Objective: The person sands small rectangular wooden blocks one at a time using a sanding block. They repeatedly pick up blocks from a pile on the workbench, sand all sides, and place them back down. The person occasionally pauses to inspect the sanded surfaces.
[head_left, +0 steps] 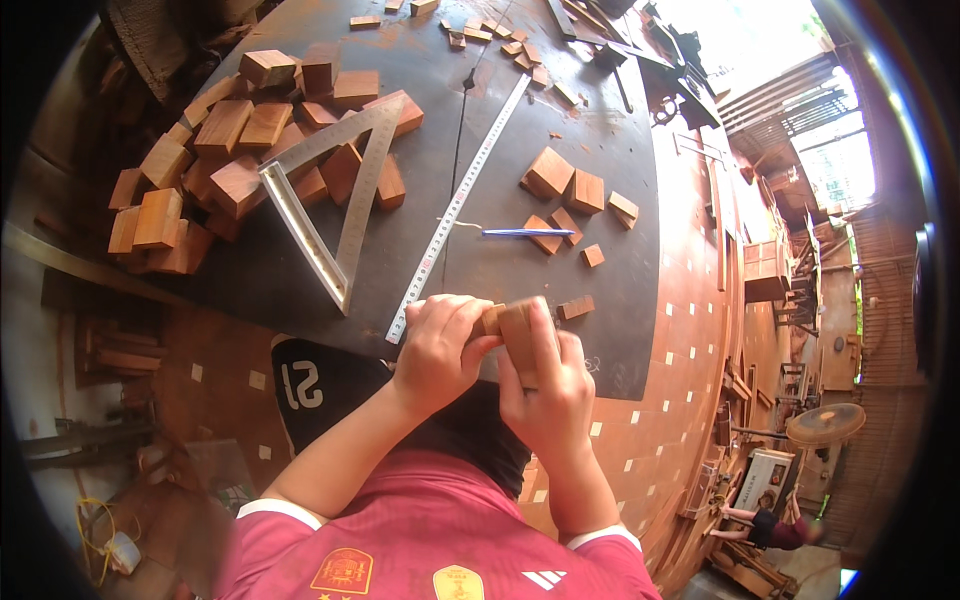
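Near the front edge of the dark table, my left hand (pixel 437 348) is closed on a small wood block (pixel 488 320). Close beside it, my right hand (pixel 562 388) grips a longer brown wood block (pixel 517 338), tilted upward. The two blocks appear to meet end to side, but I cannot tell whether they touch. A white steel ruler (pixel 455 210) lies just beyond my left hand, running away across the table. Past my right hand are a blue pen (pixel 515 232), a small wood offcut (pixel 576 307) and several loose blocks (pixel 549 173).
A big pile of wood blocks (pixel 225 130) covers the table's left side, with a metal set square (pixel 362 215) leaning against it. Small offcuts (pixel 475 33) and dark tools (pixel 610 55) lie at the far end. Beyond the table's right edge stretches a tiled floor (pixel 680 320); a fan (pixel 825 425) and another person (pixel 775 530) are there.
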